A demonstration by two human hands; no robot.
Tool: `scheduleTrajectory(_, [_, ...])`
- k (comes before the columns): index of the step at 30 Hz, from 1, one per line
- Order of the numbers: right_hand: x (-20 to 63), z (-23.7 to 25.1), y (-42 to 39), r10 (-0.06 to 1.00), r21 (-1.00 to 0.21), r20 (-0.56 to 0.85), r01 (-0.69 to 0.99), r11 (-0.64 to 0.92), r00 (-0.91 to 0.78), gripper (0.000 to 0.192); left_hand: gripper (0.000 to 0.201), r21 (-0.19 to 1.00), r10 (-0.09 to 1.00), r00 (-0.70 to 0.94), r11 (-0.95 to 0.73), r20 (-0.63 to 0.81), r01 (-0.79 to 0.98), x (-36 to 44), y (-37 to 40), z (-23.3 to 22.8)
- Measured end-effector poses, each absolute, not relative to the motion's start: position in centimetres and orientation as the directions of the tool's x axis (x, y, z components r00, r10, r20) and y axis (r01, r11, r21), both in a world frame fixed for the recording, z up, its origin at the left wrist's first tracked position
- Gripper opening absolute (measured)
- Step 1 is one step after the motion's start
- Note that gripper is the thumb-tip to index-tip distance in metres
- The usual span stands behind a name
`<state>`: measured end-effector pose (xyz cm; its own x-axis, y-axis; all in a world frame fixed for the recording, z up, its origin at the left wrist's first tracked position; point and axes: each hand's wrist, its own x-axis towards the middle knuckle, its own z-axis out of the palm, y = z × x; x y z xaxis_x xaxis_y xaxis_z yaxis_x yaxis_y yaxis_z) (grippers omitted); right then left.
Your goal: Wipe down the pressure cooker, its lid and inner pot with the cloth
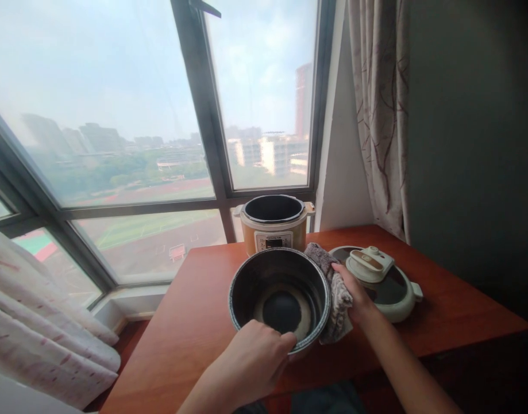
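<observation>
A dark inner cooking pot is tilted toward me above the front of the table, its inside facing up. My left hand grips its near rim, with the thumb over the edge. At the pot's right side, my right hand holds a grey patterned cloth against the outer wall. Behind the pot stands the cooker body, a tan and white electric pressure cooker with a front control panel and an open top. Its lid lies to the right of the cloth.
All of this is on a reddish-brown wooden table. Large windows rise behind its far edge. Curtains hang at the left and at the right.
</observation>
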<state>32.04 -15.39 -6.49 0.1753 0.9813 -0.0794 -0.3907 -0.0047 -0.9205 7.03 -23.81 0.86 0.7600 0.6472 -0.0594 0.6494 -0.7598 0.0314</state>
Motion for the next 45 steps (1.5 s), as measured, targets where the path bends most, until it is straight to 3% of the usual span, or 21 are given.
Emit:
scheduleTrajectory(5, [32.7,-7.3,-15.3,0.975,-0.778,-0.21,-0.616,-0.126,0.066,0.023,0.009,0.013,0.657,0.752,-0.752,-0.052,0.659,7.2,-23.4,0.6])
scheduleTrajectory(11, [32.8,-7.3,-15.3,0.968,-0.762,-0.247,-0.628,-0.161,0.052,0.024,0.005,0.044,0.664,0.747,-0.746,-0.021,0.664,7.3,-23.4,0.6])
scheduleTrajectory(14, [32.4,-6.8,-15.6,0.971,-0.807,-0.209,-0.581,-0.105,0.115,0.023,0.008,0.158,0.64,0.767,-0.763,0.045,0.627,7.3,-23.4,1.0])
scheduleTrajectory(17, [32.3,-6.4,-16.0,0.963,-0.848,-0.179,-0.528,-0.046,0.204,0.022,0.011,0.329,0.641,0.738,-0.757,0.21,0.564,6.7,-22.9,0.7])
scheduleTrajectory(21, [32.7,-6.1,-16.3,0.945,-0.921,-0.131,-0.389,-0.004,0.299,0.025,0.019,0.401,0.703,0.504,-0.705,0.502,0.585,4.8,-21.5,-1.1])
scheduleTrajectory(25, [33.0,-6.3,-16.1,0.924,-0.979,-0.089,-0.203,-0.013,0.372,0.034,0.017,0.435,0.748,0.058,-0.445,0.662,0.783,2.0,-20.1,-3.2])
scheduleTrajectory(27, [33.0,-6.5,-15.9,0.936,-0.992,-0.049,-0.127,-0.005,0.349,0.038,0.021,0.522,0.773,-0.127,-0.287,0.622,0.803,0.6,-19.5,-4.0])
scheduleTrajectory(29, [33.1,-6.5,-15.7,0.957,-0.996,-0.005,-0.082,0.02,0.289,0.043,0.031,0.651,0.842,-0.228,-0.177,0.488,0.739,-0.4,-18.9,-4.6])
scheduleTrajectory(34, [33.5,-6.0,-15.8,0.975,-0.998,0.022,0.069,0.006,0.223,0.049,0.054,0.95,0.987,-0.142,-0.023,0.071,0.313,-0.7,-18.3,-5.1])
scheduleTrajectory(37, [33.7,-5.8,-16.2,0.984,-0.991,0.006,0.133,-0.017,0.176,0.053,0.054,0.99,0.994,-0.103,0.033,-0.018,0.139,-0.1,-18.5,-4.7])
scheduleTrajectory(42, [33.5,-6.1,-16.4,0.979,-0.959,0.026,0.283,-0.033,0.203,0.064,0.049,0.985,0.995,-0.103,0.028,-0.011,0.168,0.3,-18.5,-4.1])
scheduleTrajectory(45, [33.3,-6.1,-16.1,0.978,-0.933,0.038,0.357,-0.039,0.206,0.066,0.045,0.995,0.994,-0.098,0.061,-0.053,0.084,0.3,-18.5,-4.4])
